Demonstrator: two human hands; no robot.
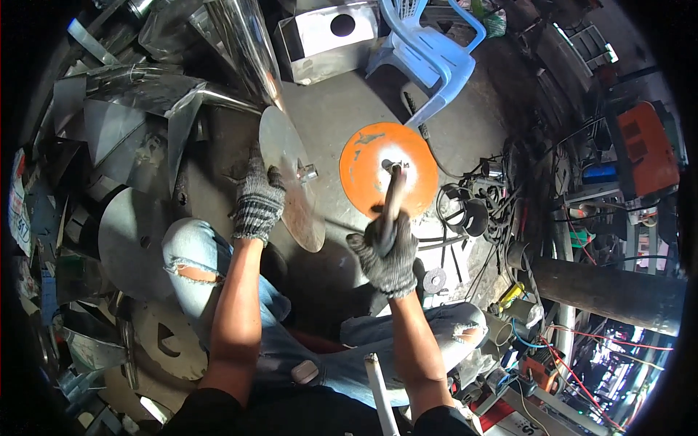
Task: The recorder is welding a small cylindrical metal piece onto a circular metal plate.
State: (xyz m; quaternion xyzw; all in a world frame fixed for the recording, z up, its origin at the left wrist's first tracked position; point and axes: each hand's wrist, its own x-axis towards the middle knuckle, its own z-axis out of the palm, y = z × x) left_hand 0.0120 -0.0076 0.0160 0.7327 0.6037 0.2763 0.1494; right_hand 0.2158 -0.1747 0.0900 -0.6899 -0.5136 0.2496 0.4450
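Observation:
My left hand (259, 200), in a grey striped knit glove, closes on the edge of a thin round metal disc (280, 145). The disc stands tilted on edge, and a short metal stub (308, 173) juts out at its middle. In the same kind of glove, my right hand (389, 258) is wrapped round a motion-blurred tool with a brown shaft (395, 195); its exact kind cannot be made out. That shaft points over the centre of an orange round plate (360, 171), which has a small central opening and scuffed paint.
A blue plastic chair (429, 54) and a sheet-metal box (331, 43) stand beyond. Bent sheet metal (138, 109) and another disc (131, 240) crowd the left. Cables, a thick pipe (611, 291) and an orange machine (647, 149) fill the right. A grinding disc (434, 280) lies near my right wrist.

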